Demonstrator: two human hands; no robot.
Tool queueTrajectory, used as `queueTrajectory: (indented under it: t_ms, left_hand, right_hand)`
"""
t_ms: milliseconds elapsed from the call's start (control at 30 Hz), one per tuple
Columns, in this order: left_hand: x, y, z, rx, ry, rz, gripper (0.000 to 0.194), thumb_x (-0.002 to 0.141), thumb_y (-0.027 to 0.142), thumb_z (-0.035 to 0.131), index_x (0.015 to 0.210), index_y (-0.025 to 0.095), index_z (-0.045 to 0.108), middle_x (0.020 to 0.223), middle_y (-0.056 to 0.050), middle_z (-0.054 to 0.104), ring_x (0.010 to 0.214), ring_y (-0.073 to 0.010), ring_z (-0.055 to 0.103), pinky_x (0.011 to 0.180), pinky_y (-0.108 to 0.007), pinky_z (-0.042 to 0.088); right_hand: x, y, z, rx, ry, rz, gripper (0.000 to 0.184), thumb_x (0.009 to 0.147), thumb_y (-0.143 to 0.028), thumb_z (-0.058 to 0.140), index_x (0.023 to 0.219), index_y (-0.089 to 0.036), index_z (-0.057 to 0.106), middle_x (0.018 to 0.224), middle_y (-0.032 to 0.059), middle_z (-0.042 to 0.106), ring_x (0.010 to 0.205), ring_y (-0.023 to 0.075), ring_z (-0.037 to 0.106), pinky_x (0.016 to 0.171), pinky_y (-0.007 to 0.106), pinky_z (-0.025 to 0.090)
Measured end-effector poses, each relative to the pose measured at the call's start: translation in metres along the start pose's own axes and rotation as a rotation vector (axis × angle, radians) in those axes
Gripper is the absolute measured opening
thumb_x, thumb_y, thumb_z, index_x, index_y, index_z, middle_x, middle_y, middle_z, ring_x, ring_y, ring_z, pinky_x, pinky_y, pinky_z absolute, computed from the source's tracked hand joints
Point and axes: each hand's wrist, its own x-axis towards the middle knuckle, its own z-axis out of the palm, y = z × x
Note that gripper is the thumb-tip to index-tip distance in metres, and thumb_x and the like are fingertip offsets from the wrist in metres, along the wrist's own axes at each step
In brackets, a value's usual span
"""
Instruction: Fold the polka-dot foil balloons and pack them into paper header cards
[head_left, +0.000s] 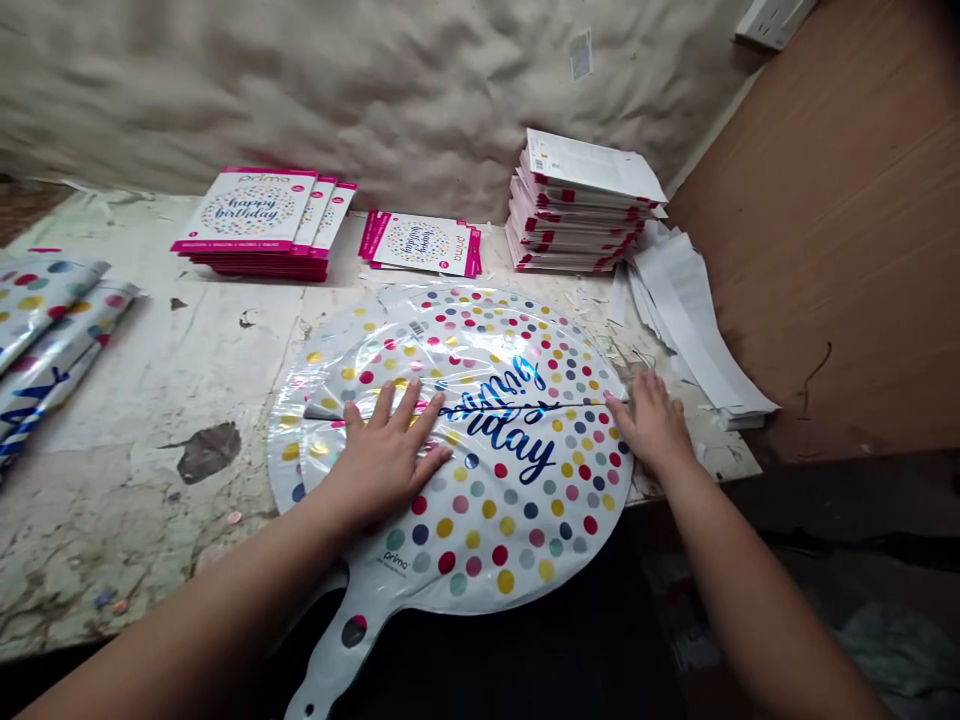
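At far left, two overlapping pieces of dotted foil [64,350], partly out of view, on a worn, pale worktop [199,345]. Next, near a dark patch [210,452] in the surface, a stack of "happy birthday" packets [251,212] with pink borders, set toward the back. In front and farther right, left grip [394,440]: fingers spread wide, laid flat on the balloon [484,480], closed around nothing. Centrally, the balloon itself: flat, round, white with coloured dots and blue lettering, crossed by a dark line, overhanging the worktop's front edge, with a holed tail [330,655] pointing down and left. Behind it, a small pile of similar packets [420,243]; to the right, a taller stack of packets [585,225], mostly white on top. At the balloon's right edge, right grip [654,425]: thumb against the rim, fingers bent just beyond; cannot tell whether pinched on it. Farther right, loose paper strips [690,310] beside a brown board [817,260].
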Motion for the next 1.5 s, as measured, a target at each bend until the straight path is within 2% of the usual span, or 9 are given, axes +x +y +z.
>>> queueTrajectory:
  t_ms: [167, 400, 600, 800, 900, 1033, 1200, 1400, 1500]
  left_hand:
    - [0.013, 0.020, -0.017, -0.083, -0.035, 0.021, 0.068, 0.089, 0.058, 0.025, 0.142, 0.015, 0.028, 0.150, -0.016, 0.018, 0.138, -0.0369, 0.012, 0.102, -0.062, 0.020]
    - [0.018, 0.048, -0.003, -0.108, -0.057, 0.119, 0.079, 0.084, 0.063, 0.034, 0.143, 0.011, 0.024, 0.149, -0.019, 0.019, 0.136, -0.0412, 0.014, 0.102, -0.063, 0.020]
    - [0.018, 0.052, -0.004, -0.137, -0.076, 0.083, 0.083, 0.080, 0.069, 0.034, 0.145, 0.017, 0.021, 0.151, -0.016, 0.012, 0.135, -0.0456, 0.008, 0.097, -0.072, 0.014]
    - [0.019, 0.053, -0.002, -0.127, -0.061, 0.106, 0.089, 0.078, 0.071, 0.036, 0.144, 0.013, 0.023, 0.150, -0.019, 0.014, 0.136, -0.0455, 0.006, 0.103, -0.064, 0.011]
    - [0.020, 0.054, 0.001, -0.142, -0.048, 0.120, 0.092, 0.077, 0.072, 0.036, 0.144, 0.012, 0.023, 0.150, -0.021, 0.014, 0.136, -0.0443, 0.007, 0.105, -0.061, 0.013]
    - [0.023, 0.058, 0.003, -0.179, -0.028, 0.101, 0.093, 0.072, 0.075, 0.042, 0.144, 0.018, 0.025, 0.150, -0.020, 0.017, 0.135, -0.0471, 0.007, 0.101, -0.067, 0.012]
    - [0.007, 0.042, 0.002, -0.261, 0.096, 0.167, 0.078, 0.078, 0.066, 0.045, 0.136, 0.014, 0.040, 0.140, -0.015, 0.041, 0.128, -0.0400, 0.032, 0.106, -0.052, 0.020]
    - [-0.050, -0.028, 0.002, -0.084, 0.169, 0.292, 0.055, 0.085, 0.049, 0.046, 0.124, 0.010, 0.051, 0.127, -0.019, 0.053, 0.119, -0.0343, 0.044, 0.101, -0.048, 0.030]
    - [-0.068, -0.056, 0.002, -0.024, 0.237, 0.191, 0.055, 0.087, 0.045, 0.046, 0.128, 0.009, 0.047, 0.131, -0.020, 0.048, 0.122, -0.0334, 0.043, 0.098, -0.047, 0.034]
  right_hand:
    - [0.007, 0.002, -0.001, -0.230, 0.014, -0.434, 0.046, 0.083, -0.009, 0.036, 0.126, -0.017, 0.050, 0.131, 0.0107, 0.053, 0.120, 0.0252, 0.047, 0.104, 0.045, 0.029]
    - [0.026, 0.000, -0.010, -0.372, 0.053, -0.347, 0.036, 0.085, -0.012, 0.034, 0.107, -0.013, 0.063, 0.101, 0.0136, 0.067, 0.087, 0.0273, 0.061, 0.075, 0.038, 0.044]
    - [0.032, -0.002, -0.018, -0.452, -0.052, -0.492, 0.061, 0.070, -0.002, 0.045, 0.127, -0.021, 0.050, 0.133, 0.0082, 0.052, 0.116, 0.0250, 0.051, 0.088, 0.037, 0.042]
    - [0.022, -0.001, -0.010, -0.490, 0.084, -0.395, 0.041, 0.084, -0.008, 0.035, 0.118, -0.012, 0.058, 0.119, 0.0150, 0.061, 0.108, 0.0266, 0.056, 0.087, 0.039, 0.043]
    - [0.031, -0.029, -0.040, -0.417, 0.348, -0.332, 0.037, 0.086, -0.013, 0.037, 0.115, -0.012, 0.061, 0.123, 0.0150, 0.058, 0.121, 0.0316, 0.045, 0.096, 0.046, 0.036]
    - [0.039, -0.136, -0.072, -0.260, 0.635, -0.538, 0.032, 0.089, -0.018, 0.039, 0.110, -0.021, 0.064, 0.133, 0.0075, 0.050, 0.132, 0.0317, 0.031, 0.103, 0.054, 0.024]
    - [0.023, -0.265, -0.026, -0.128, 0.302, -1.297, 0.031, 0.092, -0.019, 0.036, 0.107, -0.027, 0.063, 0.136, -0.0013, 0.047, 0.133, 0.0223, 0.031, 0.109, 0.048, 0.022]
    - [0.004, -0.250, 0.033, 0.236, 0.084, -0.764, 0.041, 0.090, -0.031, 0.042, 0.126, -0.013, 0.051, 0.134, 0.0141, 0.046, 0.125, 0.0233, 0.041, 0.102, 0.038, 0.036]
    - [0.000, -0.233, 0.040, 0.161, -0.122, -0.791, 0.047, 0.092, -0.040, 0.036, 0.129, -0.015, 0.049, 0.139, 0.0136, 0.042, 0.130, 0.0260, 0.035, 0.107, 0.044, 0.027]
